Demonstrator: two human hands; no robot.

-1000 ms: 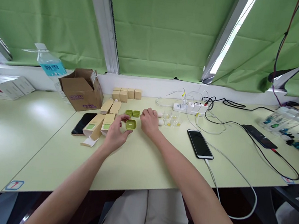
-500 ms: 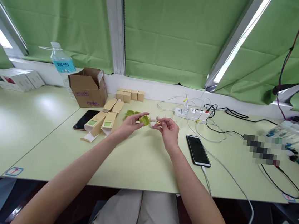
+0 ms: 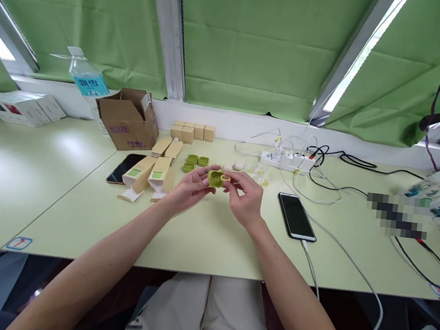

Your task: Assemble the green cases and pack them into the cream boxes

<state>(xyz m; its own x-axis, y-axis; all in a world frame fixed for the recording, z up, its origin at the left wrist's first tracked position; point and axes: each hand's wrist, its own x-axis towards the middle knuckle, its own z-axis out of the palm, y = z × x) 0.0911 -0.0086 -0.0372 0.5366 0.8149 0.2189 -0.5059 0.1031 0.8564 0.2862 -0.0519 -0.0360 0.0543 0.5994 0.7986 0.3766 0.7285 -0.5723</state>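
Note:
My left hand [image 3: 190, 189] is closed around the side of a small green plastic cup [image 3: 214, 179], its open hollow facing me. My right hand [image 3: 247, 197] pinches a small pale-yellow piece with a ring-like end [image 3: 225, 178] at the cup's right side. Whether that piece touches the cup I cannot tell. Just behind my left hand lie several similar green cups [image 3: 203, 161]. Beyond my right hand are small pale pinkish pieces [image 3: 238, 166] and several small clear cups [image 3: 259, 170], partly hidden by my fingers.
Opened cartons [image 3: 159, 174] and a dark phone [image 3: 124, 169] lie left, before a cardboard box [image 3: 127, 122] and water bottle [image 3: 90, 84]. Small tan boxes [image 3: 187, 134] stand against the wall. Right are a charging phone [image 3: 296, 217], a power strip [image 3: 286, 162] and loose cables.
My right hand has brought the small pale-yellow piece left to the green cup, and the cup has turned its hollow more toward me. The whole view has shifted slightly.

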